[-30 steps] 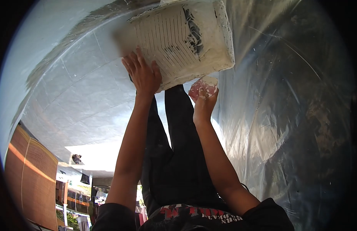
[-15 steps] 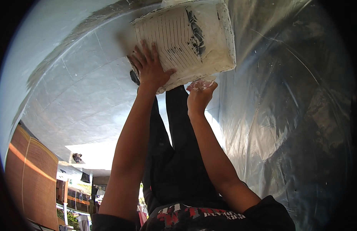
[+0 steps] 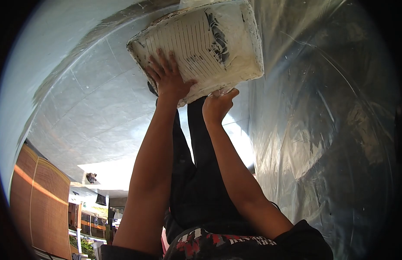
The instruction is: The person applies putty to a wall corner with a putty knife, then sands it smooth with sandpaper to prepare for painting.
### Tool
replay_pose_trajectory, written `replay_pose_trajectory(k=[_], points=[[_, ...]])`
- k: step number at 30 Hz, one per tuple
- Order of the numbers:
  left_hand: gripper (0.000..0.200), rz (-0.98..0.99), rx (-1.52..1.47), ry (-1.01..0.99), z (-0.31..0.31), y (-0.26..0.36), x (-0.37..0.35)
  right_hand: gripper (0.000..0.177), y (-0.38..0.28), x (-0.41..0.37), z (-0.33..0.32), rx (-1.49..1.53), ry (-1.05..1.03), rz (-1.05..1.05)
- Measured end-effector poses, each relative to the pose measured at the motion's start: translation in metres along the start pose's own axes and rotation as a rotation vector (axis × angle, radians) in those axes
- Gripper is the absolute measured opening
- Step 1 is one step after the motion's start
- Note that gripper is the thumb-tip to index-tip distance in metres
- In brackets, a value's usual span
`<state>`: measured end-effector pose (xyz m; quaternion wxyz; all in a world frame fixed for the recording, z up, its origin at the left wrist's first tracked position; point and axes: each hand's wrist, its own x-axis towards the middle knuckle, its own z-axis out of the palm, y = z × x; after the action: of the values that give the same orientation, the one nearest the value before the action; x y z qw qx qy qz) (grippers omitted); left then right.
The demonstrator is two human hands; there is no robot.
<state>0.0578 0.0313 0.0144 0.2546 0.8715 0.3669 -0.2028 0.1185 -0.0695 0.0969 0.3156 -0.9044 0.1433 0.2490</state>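
Paint tray (image 3: 242,54), ribbed and smeared, is beneath the flat left hand (image 3: 169,82), fingers spread; right hand (image 3: 216,107), at the near rim, is clamped on a mostly hidden pale piece (image 3: 227,91).

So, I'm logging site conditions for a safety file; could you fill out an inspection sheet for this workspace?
Surface: grey tiled floor; what supports the tray isn't clear.
Job's things: ridged tray, coated in pale smears; pale piece, mostly hidden by the right hand.
Clutter: small dark object on the floor, unidentified.
Hands: left hand spread on the tray's ridged side; right hand closed on the piece by its near edge.
Cables: nothing clearly seen.
Surroundings: plastic sheeting at picture right; woven blind lower left.
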Motion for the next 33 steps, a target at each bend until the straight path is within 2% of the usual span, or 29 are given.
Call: replay_pose_trajectory(k=[9,13,16,19,21,22,24,27,30,32,33], points=[[0.127,-0.033,-0.019,0.005,-0.004,0.003,-0.003,0.037,-0.007,0.005,-0.002,-0.034,-0.069,0.054],[0.128,-0.040,-0.007,-0.009,-0.005,0.005,-0.001,0.037,0.023,0.017,0.009,-0.045,-0.093,0.058],[0.128,-0.052,-0.003,-0.022,0.000,0.002,-0.002,0.033,0.048,0.022,0.019,0.031,-0.107,0.025],[0.132,0.036,-0.001,0.073,0.010,-0.006,-0.001,0.031,0.055,0.023,0.016,0.157,-0.146,0.002],[0.133,0.055,-0.006,0.104,0.012,-0.005,-0.001,0.037,0.043,0.018,0.005,0.381,-0.320,0.254],[0.133,0.058,-0.005,0.103,0.013,-0.005,-0.001,0.037,0.045,0.016,0.000,0.383,-0.318,0.256],[0.133,0.024,0.028,0.052,0.009,-0.003,0.001,0.046,0.059,0.013,-0.009,0.491,-0.471,0.373],[0.132,0.010,-0.005,0.012,0.005,-0.002,0.002,0.051,0.100,0.005,-0.050,0.663,-0.564,0.356],[0.132,0.001,0.000,0.018,0.005,-0.002,0.001,0.049,0.101,-0.003,-0.070,0.744,-0.469,0.261],[0.131,-0.009,-0.011,0.027,0.003,0.001,0.001,0.047,0.094,-0.002,-0.075,0.753,-0.478,0.229],[0.131,-0.025,-0.014,0.032,0.002,0.002,0.001,0.042,0.089,-0.001,-0.075,0.794,-0.455,0.233]])
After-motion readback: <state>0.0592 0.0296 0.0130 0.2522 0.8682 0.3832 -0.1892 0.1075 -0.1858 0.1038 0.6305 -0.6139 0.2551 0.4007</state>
